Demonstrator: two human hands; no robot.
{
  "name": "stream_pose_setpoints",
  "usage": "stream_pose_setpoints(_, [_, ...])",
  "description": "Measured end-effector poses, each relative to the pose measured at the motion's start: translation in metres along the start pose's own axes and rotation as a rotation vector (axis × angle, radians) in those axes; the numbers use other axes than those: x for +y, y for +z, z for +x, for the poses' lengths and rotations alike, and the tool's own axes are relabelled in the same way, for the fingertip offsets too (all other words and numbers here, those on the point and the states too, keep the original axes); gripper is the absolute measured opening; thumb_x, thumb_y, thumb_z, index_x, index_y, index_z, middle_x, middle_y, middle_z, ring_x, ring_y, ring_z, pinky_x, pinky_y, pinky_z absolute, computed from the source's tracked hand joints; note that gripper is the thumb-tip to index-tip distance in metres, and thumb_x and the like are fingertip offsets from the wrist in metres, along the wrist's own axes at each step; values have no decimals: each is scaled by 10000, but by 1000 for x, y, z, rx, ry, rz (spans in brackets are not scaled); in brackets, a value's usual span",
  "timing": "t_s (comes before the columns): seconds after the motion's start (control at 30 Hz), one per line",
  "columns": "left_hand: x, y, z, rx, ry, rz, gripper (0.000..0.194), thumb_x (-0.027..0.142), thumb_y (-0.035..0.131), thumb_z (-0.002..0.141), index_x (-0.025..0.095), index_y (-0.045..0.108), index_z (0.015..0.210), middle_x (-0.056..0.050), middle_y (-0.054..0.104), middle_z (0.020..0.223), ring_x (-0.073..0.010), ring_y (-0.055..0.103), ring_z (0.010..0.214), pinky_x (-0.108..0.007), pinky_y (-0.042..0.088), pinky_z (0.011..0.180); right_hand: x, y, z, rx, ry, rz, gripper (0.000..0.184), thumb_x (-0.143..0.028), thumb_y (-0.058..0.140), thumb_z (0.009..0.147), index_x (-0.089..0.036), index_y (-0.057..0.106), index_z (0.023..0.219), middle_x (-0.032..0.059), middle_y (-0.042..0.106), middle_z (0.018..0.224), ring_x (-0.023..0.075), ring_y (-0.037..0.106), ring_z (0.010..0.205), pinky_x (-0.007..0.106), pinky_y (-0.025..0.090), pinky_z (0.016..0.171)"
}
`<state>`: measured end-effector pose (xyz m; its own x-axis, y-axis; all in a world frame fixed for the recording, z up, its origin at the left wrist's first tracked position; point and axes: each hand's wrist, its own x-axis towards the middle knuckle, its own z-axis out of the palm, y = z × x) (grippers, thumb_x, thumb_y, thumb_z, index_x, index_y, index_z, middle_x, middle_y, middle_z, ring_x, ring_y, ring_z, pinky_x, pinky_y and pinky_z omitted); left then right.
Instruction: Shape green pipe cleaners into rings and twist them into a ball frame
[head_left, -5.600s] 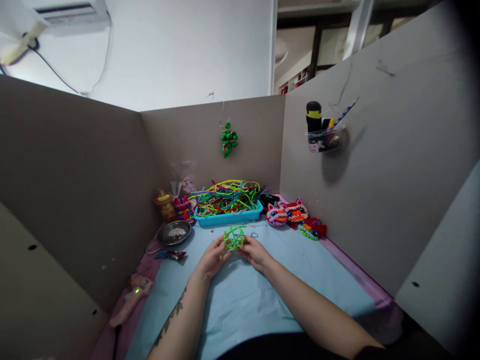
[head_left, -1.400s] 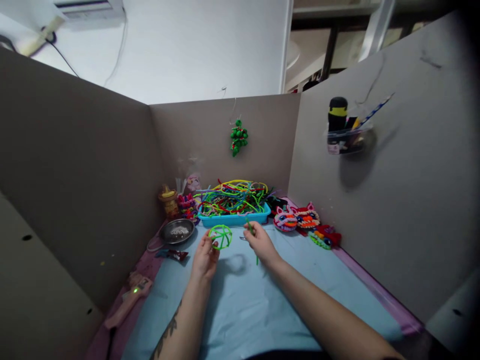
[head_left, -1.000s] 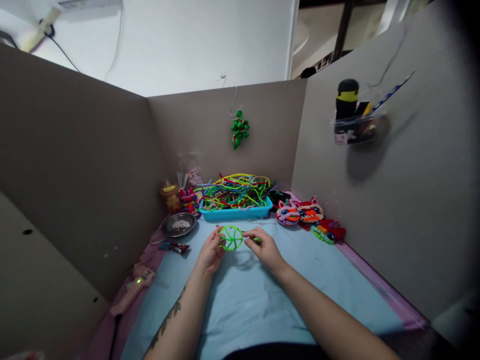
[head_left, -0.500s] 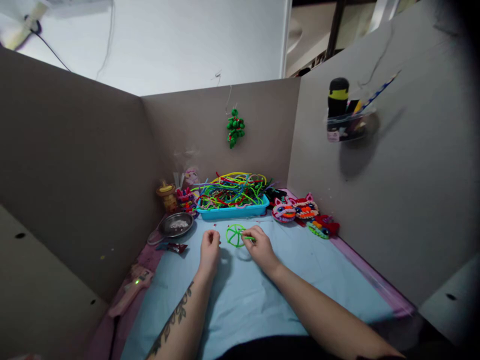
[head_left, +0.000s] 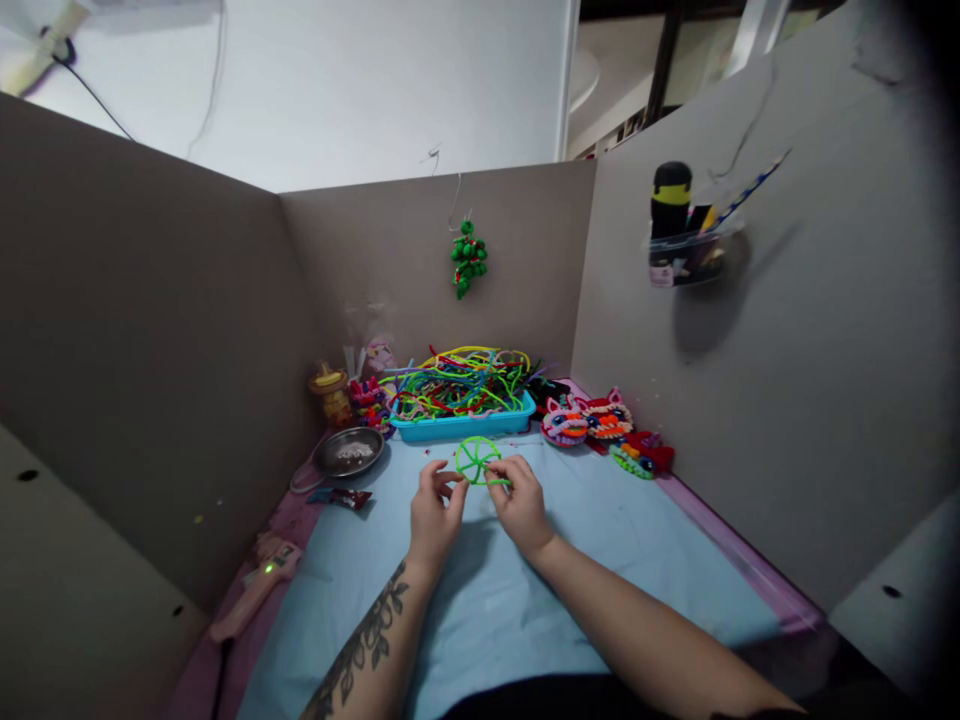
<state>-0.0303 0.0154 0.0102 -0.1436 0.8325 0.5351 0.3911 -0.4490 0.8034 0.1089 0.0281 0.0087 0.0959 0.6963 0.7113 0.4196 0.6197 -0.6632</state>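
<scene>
A bright green wheel of bent pipe cleaners (head_left: 474, 446), a ring with several spokes, is held up above the blue cloth. My right hand (head_left: 519, 502) pinches its right side, and a green end sticks out past the fingers. At the lower left of the ring, the thumb and forefinger of my left hand (head_left: 435, 512) close on its edge, with the other fingers loosely curled. Beyond the hands, a blue tray (head_left: 465, 428) is heaped with loose pipe cleaners (head_left: 465, 380) in many colours.
To the left are a metal dish (head_left: 349, 453) of small pale pieces, a dark red packet (head_left: 351, 498) and a pink glue gun (head_left: 259, 590) with a green light. Several finished pipe-cleaner figures (head_left: 566, 422) sit at the right. Grey panels (head_left: 435, 320) enclose the table.
My left hand has come right and opened from a closed curl to take the ring's edge. The wheel has risen slightly and turned in my right hand.
</scene>
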Motion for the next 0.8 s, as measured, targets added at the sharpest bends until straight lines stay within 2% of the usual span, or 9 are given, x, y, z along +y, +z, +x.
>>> stream_pose_setpoints(0.1, [0, 1, -3, -73, 23, 52, 445, 297, 547, 807, 213, 375, 1209, -57, 682, 932, -113, 588, 625, -222, 435, 580, -1, 1, -2, -37, -29, 35, 103, -196, 491, 816, -206, 592, 835, 45, 557, 824, 178, 543, 807, 300, 450, 723])
stream_pose_setpoints(0.23, [-2, 0, -4, -56, 74, 134, 395, 280, 497, 842, 210, 394, 1218, -43, 697, 887, -126, 620, 659, -234, 459, 615, -5, 2, -4, -132, -38, 91, 100, -205, 496, 813, -211, 580, 867, 41, 559, 824, 172, 540, 791, 291, 451, 699])
stream_pose_setpoints(0.4, [-10, -4, -2, -67, 195, 247, 352, 253, 474, 860, 213, 435, 1208, -44, 705, 909, -142, 656, 776, -248, 480, 694, -6, -1, 1, -97, 102, 101, 204, -259, 566, 764, -210, 582, 961, 63, 515, 945, 179, 526, 834, 294, 460, 691])
stream_pose_setpoints(0.57, [-13, -3, -3, -105, 299, 391, 352, 239, 465, 867, 224, 469, 1219, -32, 716, 897, -141, 664, 751, -242, 477, 693, -1, 2, 5, -177, 270, 217, 178, -342, 623, 692, -186, 649, 772, 84, 465, 1034, 220, 518, 932, 297, 462, 665])
stream_pose_setpoints(0.67, [-11, -2, -3, -154, 317, 442, 366, 234, 457, 871, 224, 466, 1236, -31, 717, 888, -139, 663, 740, -232, 473, 677, 2, 7, 4, -131, 367, 319, 176, -353, 624, 683, -185, 649, 730, 73, 477, 1034, 207, 521, 925, 295, 459, 701])
stream_pose_setpoints(0.8, [-9, -2, -1, -219, 277, 389, 407, 210, 459, 863, 231, 423, 1267, -9, 715, 890, -126, 657, 767, -228, 475, 705, 6, 10, 3, -46, 454, 374, 150, -330, 623, 674, -182, 645, 679, 53, 495, 981, 195, 522, 923, 296, 437, 792])
